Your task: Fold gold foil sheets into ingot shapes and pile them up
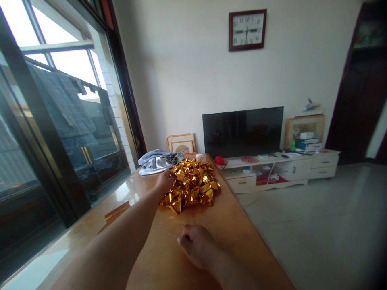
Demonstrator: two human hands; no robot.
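Note:
A heap of shiny gold foil pieces (193, 185) lies on the wooden table (236, 225). My left hand (165, 181) reaches out along the table and rests against the left side of the heap, fingers curled on the foil. My right hand (196, 243) lies closer to me on the tabletop, loosely fisted, apart from the heap, with nothing visible in it.
A grey cloth (154, 161) is bunched at the table's far end. Beyond it stand a framed picture (180, 143), a TV (243, 131) on a low white cabinet (281, 169), and a wall clock (247, 30). Sliding glass doors (60, 121) run along the left.

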